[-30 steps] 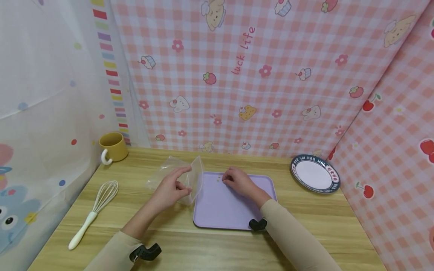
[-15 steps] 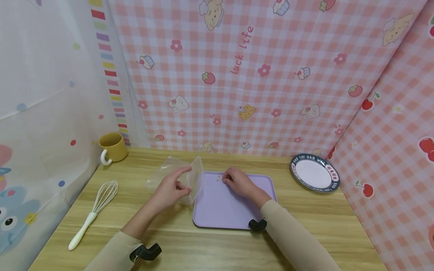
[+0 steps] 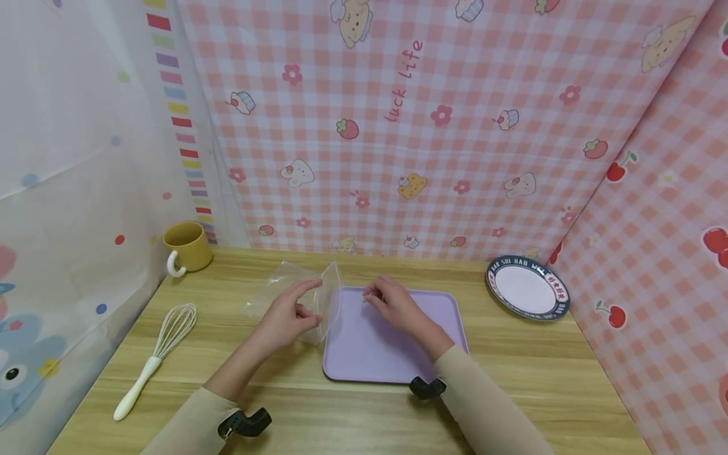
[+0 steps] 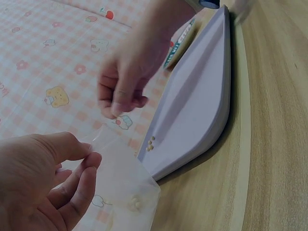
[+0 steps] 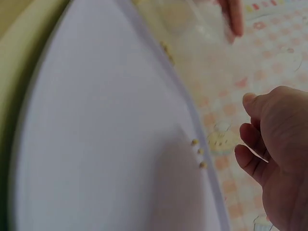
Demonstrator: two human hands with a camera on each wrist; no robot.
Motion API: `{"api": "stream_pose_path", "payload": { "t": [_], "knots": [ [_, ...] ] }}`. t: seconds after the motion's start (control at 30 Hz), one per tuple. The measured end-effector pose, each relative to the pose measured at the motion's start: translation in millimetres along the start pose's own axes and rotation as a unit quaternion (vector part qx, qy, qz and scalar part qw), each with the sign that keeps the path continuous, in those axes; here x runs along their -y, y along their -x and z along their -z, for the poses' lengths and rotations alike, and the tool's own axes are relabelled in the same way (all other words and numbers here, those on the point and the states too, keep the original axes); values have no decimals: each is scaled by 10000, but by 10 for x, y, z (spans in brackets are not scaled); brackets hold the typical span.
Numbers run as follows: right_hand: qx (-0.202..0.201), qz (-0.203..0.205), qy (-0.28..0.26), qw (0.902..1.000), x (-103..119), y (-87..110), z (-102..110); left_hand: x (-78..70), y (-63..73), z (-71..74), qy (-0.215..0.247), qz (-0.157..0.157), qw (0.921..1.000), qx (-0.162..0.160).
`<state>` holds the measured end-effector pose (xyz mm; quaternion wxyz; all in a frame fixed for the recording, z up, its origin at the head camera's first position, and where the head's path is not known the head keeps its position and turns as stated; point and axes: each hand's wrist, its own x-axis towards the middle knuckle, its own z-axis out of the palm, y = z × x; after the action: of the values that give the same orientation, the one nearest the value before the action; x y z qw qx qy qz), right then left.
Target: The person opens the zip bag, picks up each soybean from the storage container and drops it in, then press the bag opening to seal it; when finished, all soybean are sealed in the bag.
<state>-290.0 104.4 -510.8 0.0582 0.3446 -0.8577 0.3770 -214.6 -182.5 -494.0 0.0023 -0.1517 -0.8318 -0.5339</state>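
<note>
The work in hand appears to be moving beans one by one from the tray [image 3: 372,354] into a clear bag [image 3: 332,303]. The bag stands on the bench [image 3: 352,417] at the tray's left edge, and the left hand [image 3: 287,321] pinches its film between fingers and thumb near the top. A small cluster of beans [image 4: 134,202] shows dimly through the plastic, low in the bag.

The right hand [image 3: 398,304] is above the tray's far left part, its fingers drawn together against the thumb. They seem to pinch one bean at the tips, though blur makes this unsure. Below, three loose beans [image 5: 200,151] lie near the tray's rim, just apart from one another.

I judge the pick-up done and the drop not yet made. The next move calls for bringing the right fingertips over the bag's mouth and parting them there, while the left hand keeps that mouth from folding shut. The film is limp, so a bean let go too early could bounce off its edge.
</note>
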Motion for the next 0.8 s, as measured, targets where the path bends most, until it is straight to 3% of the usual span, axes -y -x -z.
{"api": "stream_pose_path", "payload": {
  "t": [0.37,0.8],
  "knots": [
    [-191,307,-604,9975,402,-89,-131,-4,-10,-6,-48,-49,10000,17],
    [-127,622,-8,9980,560,-178,-265,-4,-2,-3,-64,-35,10000,27]
  ]
}}
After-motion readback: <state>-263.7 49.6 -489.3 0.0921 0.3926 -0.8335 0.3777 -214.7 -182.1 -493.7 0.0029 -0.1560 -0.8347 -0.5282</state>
